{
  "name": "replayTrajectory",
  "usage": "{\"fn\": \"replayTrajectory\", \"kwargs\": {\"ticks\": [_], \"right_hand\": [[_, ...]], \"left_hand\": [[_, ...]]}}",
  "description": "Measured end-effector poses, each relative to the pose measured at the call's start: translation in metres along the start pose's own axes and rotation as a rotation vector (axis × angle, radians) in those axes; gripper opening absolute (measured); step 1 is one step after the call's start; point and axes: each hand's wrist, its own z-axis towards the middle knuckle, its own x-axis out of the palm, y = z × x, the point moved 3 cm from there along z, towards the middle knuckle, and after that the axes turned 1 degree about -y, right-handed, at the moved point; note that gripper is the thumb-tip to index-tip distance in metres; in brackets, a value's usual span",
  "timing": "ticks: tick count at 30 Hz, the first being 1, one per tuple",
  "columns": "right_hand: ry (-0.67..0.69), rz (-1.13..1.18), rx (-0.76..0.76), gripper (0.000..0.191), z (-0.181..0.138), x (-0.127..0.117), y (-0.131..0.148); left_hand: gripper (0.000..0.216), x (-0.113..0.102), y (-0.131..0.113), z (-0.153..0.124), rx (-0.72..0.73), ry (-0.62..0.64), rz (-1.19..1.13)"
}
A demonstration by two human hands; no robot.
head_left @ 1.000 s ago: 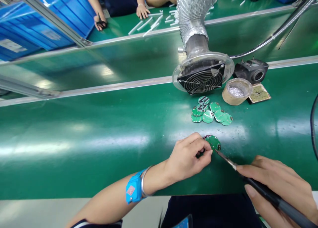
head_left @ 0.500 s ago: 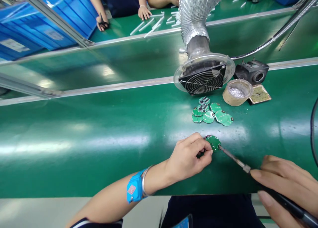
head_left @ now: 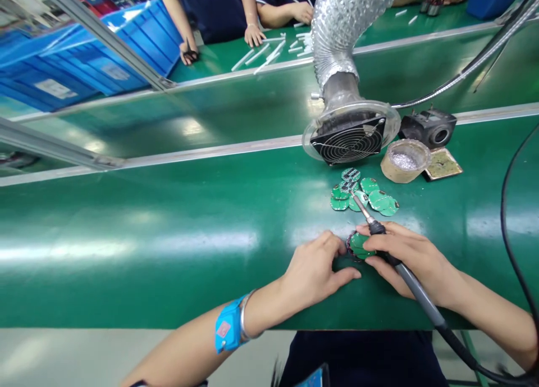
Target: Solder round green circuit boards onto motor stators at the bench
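A small round green circuit board lies on the green bench mat between my two hands. My left hand, with a blue wrist strap on that arm, rests on the mat at the board's left edge, thumb and fingers loosely apart. My right hand is closed round a black soldering iron, and its fingertips touch the board's right side. The iron's metal tip points up and away, over a pile of several similar green boards.
A fume-extractor fan on a foil duct stands behind the pile. To its right are a round tin of solder dross, a cleaning sponge tray and a black holder. Other people's hands work with white sticks across the far bench; blue crates are at left.
My right hand moved left to the board and swung the iron so its tip now points away. My left hand let go its pinch on the board and opened.
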Motion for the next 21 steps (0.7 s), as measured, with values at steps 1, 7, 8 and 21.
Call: {"fn": "replayTrajectory", "kwargs": {"ticks": [1,7,8,21], "right_hand": [[-0.006,0.006,0.008,0.026,-0.001,0.000,0.000],[-0.009,0.026,0.045,0.030,-0.005,0.003,-0.004],[-0.012,0.030,0.051,0.030,-0.006,0.004,-0.004],[-0.164,0.069,-0.052,0.037,0.016,-0.015,0.009]], "left_hand": [[0.022,0.000,0.000,-0.002,0.028,0.032,-0.004],[0.013,-0.021,-0.014,-0.011,0.216,-0.183,-0.014],[0.014,-0.023,-0.017,-0.009,0.237,-0.213,-0.041],[0.024,-0.004,-0.017,0.027,-0.064,0.190,-0.773]]}}
